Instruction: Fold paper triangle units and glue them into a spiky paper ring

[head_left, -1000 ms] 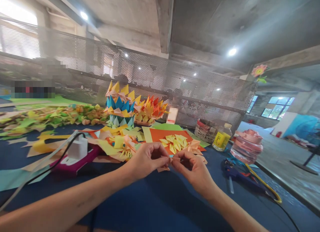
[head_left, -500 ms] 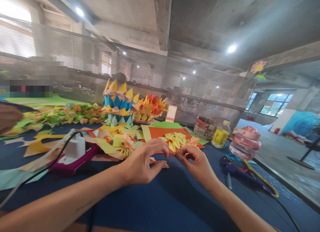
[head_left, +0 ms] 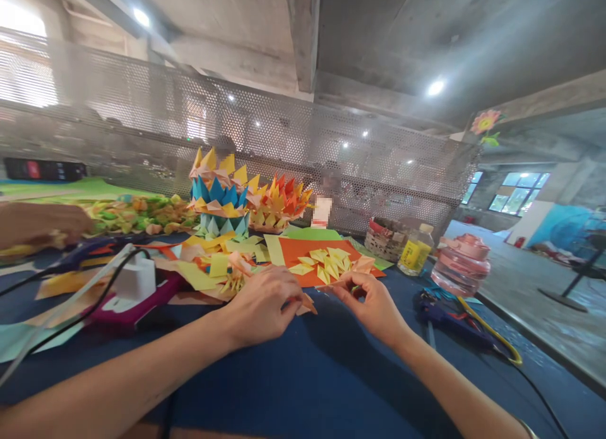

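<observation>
My left hand (head_left: 265,303) is closed, its fingers curled down, with a folded peach paper piece (head_left: 308,305) poking out past the fingertips. To its right, my right hand (head_left: 374,303) pinches a thin peach paper strip (head_left: 326,289) between thumb and index finger. Just beyond both hands, several folded yellow paper pieces (head_left: 327,262) lie on an orange sheet (head_left: 291,248). Pale peach folded pieces (head_left: 363,264) sit behind my right fingers. Part of what my left fingers grip is hidden by the hand.
A purple power strip (head_left: 137,314) with a white plug stands left. Layered paper lotuses (head_left: 220,193) are at the back. On the right are a yellow-labelled bottle (head_left: 416,253), a pink water bottle (head_left: 461,265) and a blue glue gun (head_left: 457,322). Another person's hand (head_left: 42,224) reaches in, blurred.
My left hand has turned palm-down and its fingers have closed more around the peach piece. My right hand keeps its pinch. At far left, the other person's hand has moved further in.
</observation>
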A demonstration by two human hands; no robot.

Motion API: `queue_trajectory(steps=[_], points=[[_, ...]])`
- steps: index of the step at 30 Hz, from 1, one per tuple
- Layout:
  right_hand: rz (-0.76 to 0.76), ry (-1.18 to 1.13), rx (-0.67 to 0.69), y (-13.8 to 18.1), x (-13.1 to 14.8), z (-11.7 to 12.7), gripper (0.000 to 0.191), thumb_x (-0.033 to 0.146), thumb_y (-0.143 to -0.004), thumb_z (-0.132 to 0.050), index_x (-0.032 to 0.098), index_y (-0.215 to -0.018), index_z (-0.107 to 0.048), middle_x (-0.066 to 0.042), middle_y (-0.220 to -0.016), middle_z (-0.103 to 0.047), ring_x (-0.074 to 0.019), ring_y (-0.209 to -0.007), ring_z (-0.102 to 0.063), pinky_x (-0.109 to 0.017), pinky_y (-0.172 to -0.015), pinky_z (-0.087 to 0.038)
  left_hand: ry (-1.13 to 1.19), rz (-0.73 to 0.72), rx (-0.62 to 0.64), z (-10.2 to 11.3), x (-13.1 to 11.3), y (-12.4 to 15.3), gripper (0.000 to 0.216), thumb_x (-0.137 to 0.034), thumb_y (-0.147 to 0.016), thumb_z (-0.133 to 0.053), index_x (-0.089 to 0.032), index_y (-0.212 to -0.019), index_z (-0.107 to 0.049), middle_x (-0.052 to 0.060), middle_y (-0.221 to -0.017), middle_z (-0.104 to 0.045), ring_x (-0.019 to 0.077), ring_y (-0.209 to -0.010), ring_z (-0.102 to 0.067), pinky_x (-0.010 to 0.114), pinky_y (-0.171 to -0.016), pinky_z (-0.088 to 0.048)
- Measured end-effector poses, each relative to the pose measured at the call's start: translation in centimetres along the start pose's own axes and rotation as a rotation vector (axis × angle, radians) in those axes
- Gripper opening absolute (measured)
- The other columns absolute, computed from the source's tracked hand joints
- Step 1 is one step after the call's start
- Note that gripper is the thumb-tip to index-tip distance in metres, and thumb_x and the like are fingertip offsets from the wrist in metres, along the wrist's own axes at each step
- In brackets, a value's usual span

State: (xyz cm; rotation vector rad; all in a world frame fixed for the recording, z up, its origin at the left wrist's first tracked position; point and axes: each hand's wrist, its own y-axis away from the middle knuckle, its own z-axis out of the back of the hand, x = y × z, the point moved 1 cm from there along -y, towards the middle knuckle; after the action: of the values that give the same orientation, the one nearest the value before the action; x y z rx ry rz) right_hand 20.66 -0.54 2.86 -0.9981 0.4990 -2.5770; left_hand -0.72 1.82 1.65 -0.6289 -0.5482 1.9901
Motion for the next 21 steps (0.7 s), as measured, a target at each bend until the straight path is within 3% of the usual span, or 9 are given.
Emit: queue_trajectory(steps=[7, 13, 21], points=[[-0.001, 0.085, 0.058, 0.1, 0.2, -0.1, 0.023, 0.036, -0.084, -0.059, 0.018, -0.081, -0.072, -0.004, -0.076, -0.070, -0.0160, -0.068, -0.058, -0.025, -0.057, -0.039, 0.053, 0.065, 0.115, -0.5, 0.8, -0.3, 0.018, -0.019, -0.089, -0.055, -0.026, -0.092, -0.072, 0.000, -0.083, -0.072, 0.0177, -0.084, -0.063, 0.031, -0.083, -0.043], [-0.055, 0.074, 0.079, 0.3, 0.5, -0.5, 0.024, 0.037, -0.082, -0.061, 0.018, -0.073, -0.073, 0.000, -0.064, -0.068, -0.0108, -0.052, -0.048, -0.025, -0.053, -0.034, 0.051, 0.085, 0.104, -0.5, 0.7, -0.4, 0.011, -0.024, -0.088, -0.061, -0.025, -0.087, -0.073, -0.001, -0.083, -0.072, 0.0175, -0.085, -0.063, 0.032, -0.085, -0.040], [-0.091, -0.033, 0.167, 0.4, 0.1, -1.5, 0.030, 0.040, -0.084, -0.055, 0.015, -0.077, -0.070, -0.003, -0.071, -0.069, -0.0123, -0.058, -0.050, -0.024, -0.053, -0.035, 0.073, 0.117, 0.060, -0.5, 0.5, -0.3, 0.009, -0.020, -0.085, -0.064, -0.022, -0.078, -0.069, -0.003, -0.077, -0.069, 0.0163, -0.079, -0.061, 0.031, -0.082, -0.037]])
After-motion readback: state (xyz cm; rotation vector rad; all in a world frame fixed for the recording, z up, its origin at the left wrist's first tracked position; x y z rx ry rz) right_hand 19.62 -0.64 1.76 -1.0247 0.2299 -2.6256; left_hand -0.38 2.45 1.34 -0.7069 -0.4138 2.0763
